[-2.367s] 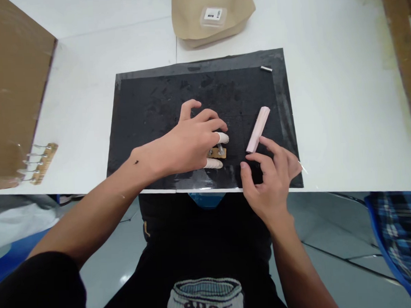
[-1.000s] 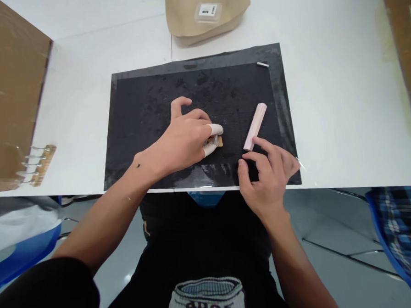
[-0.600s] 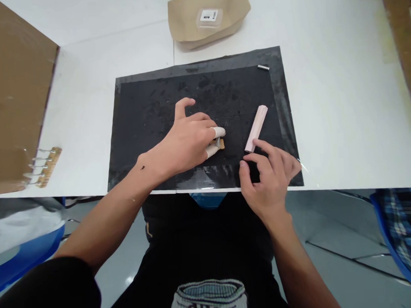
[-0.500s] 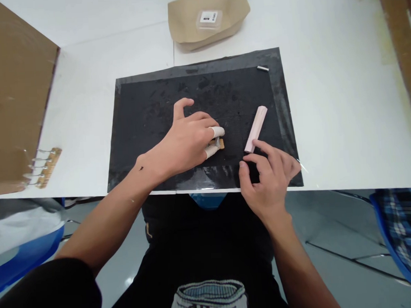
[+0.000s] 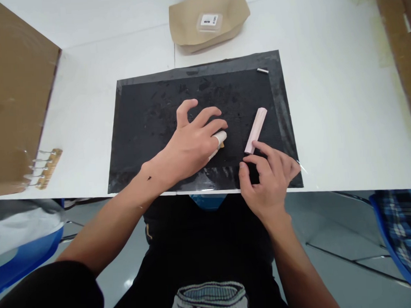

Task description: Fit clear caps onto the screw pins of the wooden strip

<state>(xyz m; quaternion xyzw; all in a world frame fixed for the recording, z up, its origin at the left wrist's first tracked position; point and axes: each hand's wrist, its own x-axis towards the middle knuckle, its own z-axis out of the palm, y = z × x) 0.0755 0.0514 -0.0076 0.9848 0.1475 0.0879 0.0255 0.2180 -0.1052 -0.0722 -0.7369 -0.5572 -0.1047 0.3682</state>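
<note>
Cardboard is making up most of the containers seen from the head camera: a tan tray (image 5: 209, 20) is sitting at the far edge of the white table (image 5: 340, 96), holding a small clear box (image 5: 208, 21) with a white label, and a large brown box (image 5: 13, 99) is standing at the left, its inside not showing. Just below that box, a wooden strip (image 5: 46, 168) with several metal pins is lying on the table. A black mat (image 5: 144, 111) is lying in the middle, and both hands are working over it. The left hand (image 5: 191, 141) is resting palm down with its fingers spread and lightly bent; its index finger, wearing a white cot (image 5: 220, 137), is pressing on a small wooden piece (image 5: 221, 145) that is almost wholly hidden under the hand, so whether the thumb is also pinching it cannot be told. The right hand (image 5: 270, 171) is lying at the mat's near edge with its fingers loosely curled and half open, gripping nothing; its index fingertip is touching the near end of a pink bar (image 5: 255, 130), which is lying flat and slanted on the mat, just right of the wooden piece. A small metal pin (image 5: 262, 70) is lying near the mat's far right corner, well apart from both hands.
</note>
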